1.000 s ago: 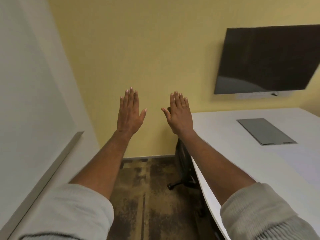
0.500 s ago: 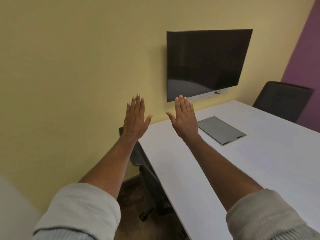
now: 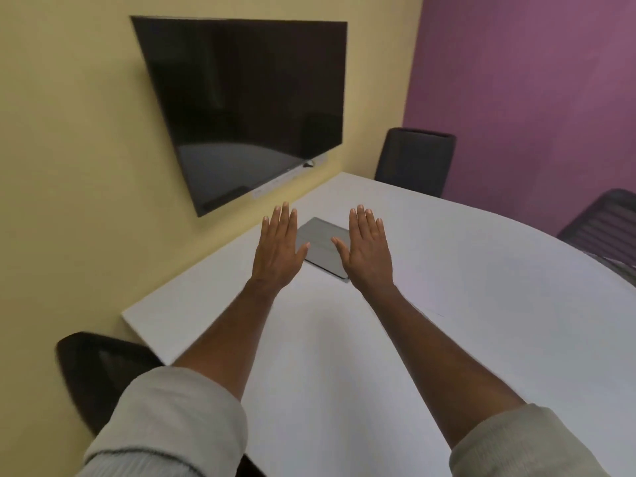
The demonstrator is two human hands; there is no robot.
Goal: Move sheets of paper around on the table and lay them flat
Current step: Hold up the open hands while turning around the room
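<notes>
My left hand (image 3: 279, 249) and my right hand (image 3: 366, 251) are held out flat over the white table (image 3: 344, 356), palms down, fingers straight, holding nothing. A faint white sheet of paper (image 3: 481, 287) lies flat on the table to the right of my right hand; its near corner edge shows as a thin line. Its far edges blend into the tabletop and are hard to make out.
A grey panel (image 3: 323, 247) sits flush in the table between and behind my hands. A dark screen (image 3: 247, 105) hangs on the yellow wall. Black chairs stand at the far end (image 3: 414, 160), the right edge (image 3: 605, 225) and the near left (image 3: 99, 370).
The view has swung right, from the wall and floor onto the table. My hands stay outstretched and flat, now a little further apart and over the tabletop.
</notes>
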